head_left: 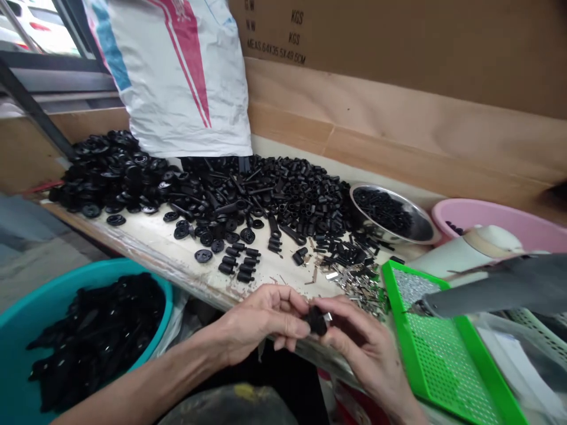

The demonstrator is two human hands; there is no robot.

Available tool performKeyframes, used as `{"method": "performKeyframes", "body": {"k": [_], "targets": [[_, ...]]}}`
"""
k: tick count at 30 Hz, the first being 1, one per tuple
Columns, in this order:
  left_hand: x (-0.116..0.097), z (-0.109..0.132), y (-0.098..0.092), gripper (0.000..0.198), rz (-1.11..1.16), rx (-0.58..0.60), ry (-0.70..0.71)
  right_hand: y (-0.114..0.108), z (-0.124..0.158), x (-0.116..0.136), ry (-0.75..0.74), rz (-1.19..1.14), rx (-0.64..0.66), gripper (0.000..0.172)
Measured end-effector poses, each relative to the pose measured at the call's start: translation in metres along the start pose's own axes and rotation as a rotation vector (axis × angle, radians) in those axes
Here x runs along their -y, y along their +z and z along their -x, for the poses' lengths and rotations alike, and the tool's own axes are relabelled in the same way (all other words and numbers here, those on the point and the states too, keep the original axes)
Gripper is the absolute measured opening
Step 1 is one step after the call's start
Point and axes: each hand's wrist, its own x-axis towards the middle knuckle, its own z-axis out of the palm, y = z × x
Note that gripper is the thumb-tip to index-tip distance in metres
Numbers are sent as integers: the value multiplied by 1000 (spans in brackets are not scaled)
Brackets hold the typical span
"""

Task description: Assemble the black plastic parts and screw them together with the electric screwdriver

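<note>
Between both hands, over the table's front edge, is a small black plastic part (316, 320). My left hand (266, 319) grips its left side with thumb and fingers. My right hand (361, 336) pinches at its right side, where a small shiny metal piece (328, 317) shows; whether that piece is seated in the black part I cannot tell. Just beyond the hands lie loose metal clips (361, 283) and short black pins (343, 251). Several black cylinders (245, 271) stand in short rows to the left.
Heaps of black discs (119, 177), levers (221, 189) and tubes (310, 189) cover the back, below a white sack (190, 77). A steel bowl (425, 230), a pink basin (460, 208), a green tray (420, 378) and a power screwdriver (478, 292) are right; a teal tub (166, 295) is left.
</note>
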Motion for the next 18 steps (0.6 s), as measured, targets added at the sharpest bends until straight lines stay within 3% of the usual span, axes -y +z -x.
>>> {"method": "performKeyframes", "body": {"k": [5,8,13,18], "targets": [[1,17,15,24,-53,-78,88,2,13,8,-35,-16,-53,32],[5,24,18,17,-35,13,78,0,19,15,-58,-78,1,30],[13,32,20,26,96,164,14,5,33,20,-33,-224,26,23],[18,41,37,26,-103,5,183,11,45,19,-29,-79,-105,32]]}}
